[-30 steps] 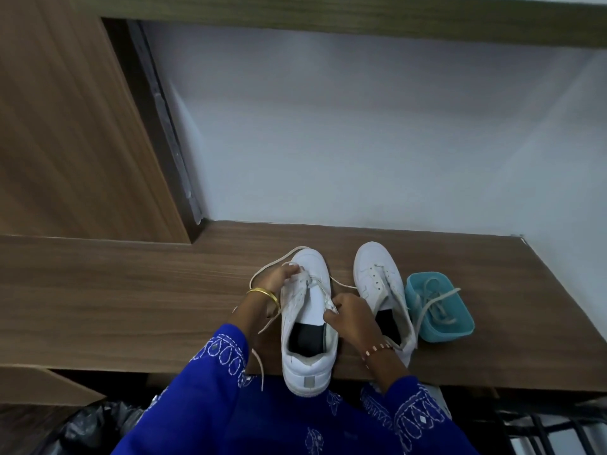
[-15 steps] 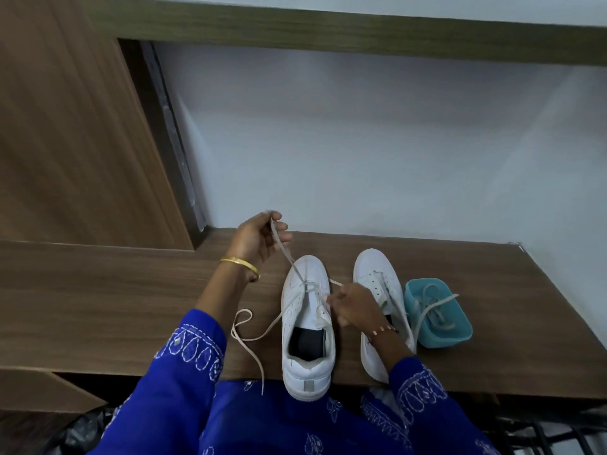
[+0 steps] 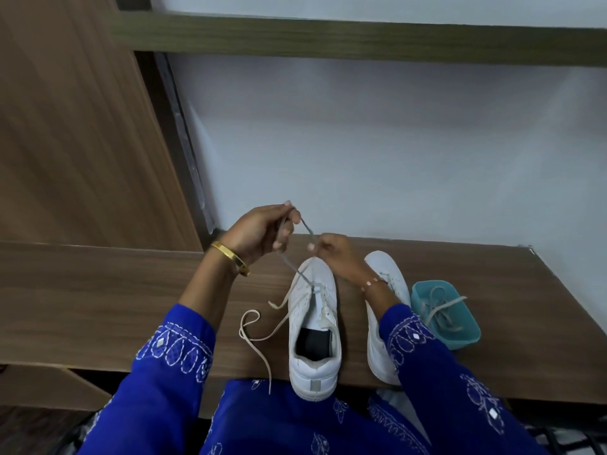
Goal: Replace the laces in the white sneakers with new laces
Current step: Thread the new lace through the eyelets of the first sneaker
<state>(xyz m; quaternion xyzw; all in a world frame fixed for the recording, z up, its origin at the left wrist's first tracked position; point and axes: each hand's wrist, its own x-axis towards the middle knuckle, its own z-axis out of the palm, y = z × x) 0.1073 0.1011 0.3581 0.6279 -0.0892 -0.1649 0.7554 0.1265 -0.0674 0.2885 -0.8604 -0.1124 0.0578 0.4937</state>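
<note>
— What are the hands doing?

— Both are up in the air over the toe of the left sneaker (image 3: 313, 326). The left hand (image 3: 259, 233) has its fingers curled round the lace (image 3: 297, 274). The right hand (image 3: 335, 254) pinches the same lace just beside it. The two hands are close together, almost touching.

— Was it like that before?

— No. Half a second ago the right hand was low, resting on the sneaker by the lace holes. Now it has come up to meet the left hand. The left hand has gone a bit higher too, and the lace is pulled tight from the shoe. The loose end still curls on the wood at the left.

— Where is the other shoe?

— The right sneaker (image 3: 387, 277) lies just beside the first one, partly under the right arm. It has not moved. A blue tub (image 3: 466, 336) with laces inside (image 3: 441, 311) sits next to it.

— What do they sit on?

— A brown wooden tabletop (image 3: 98, 300). The heel of the left sneaker sticks out over the near edge. Behind is a pale wall (image 3: 361, 152), with a wooden panel (image 3: 75, 126) at the left and a dark shelf (image 3: 328, 37) across the top.
</note>
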